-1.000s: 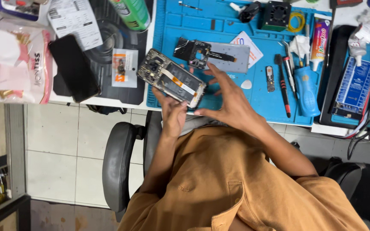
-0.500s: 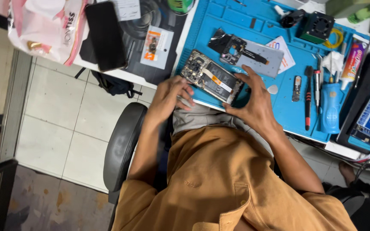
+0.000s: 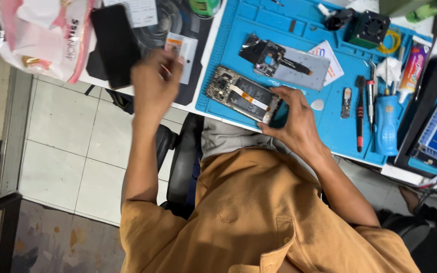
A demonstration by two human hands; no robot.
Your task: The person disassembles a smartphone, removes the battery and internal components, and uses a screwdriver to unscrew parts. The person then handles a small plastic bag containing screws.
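Observation:
My right hand (image 3: pixel 293 120) grips the near end of an opened phone (image 3: pixel 238 93), which lies with its insides up on the blue work mat (image 3: pixel 238 30). My left hand (image 3: pixel 154 85) is stretched out to the left, blurred, its fingers apart and touching a small white parts packet (image 3: pixel 182 49) on the black mat (image 3: pixel 198 30). A black phone (image 3: pixel 115 44) lies face down just left of that hand. A grey back panel with a black module (image 3: pixel 289 63) rests on the blue mat beyond the opened phone.
A pink and white plastic bag (image 3: pixel 41 35) sits at the far left of the desk. Screwdrivers (image 3: pixel 360 108), a blue handle (image 3: pixel 386 126), a glue tube (image 3: pixel 413 63) and a small black fan (image 3: pixel 373 28) lie to the right. A black chair (image 3: pixel 178 162) is under me.
My left hand has let go of the opened phone and swung left to the white packet. My right hand stays on the phone. The view has shifted left.

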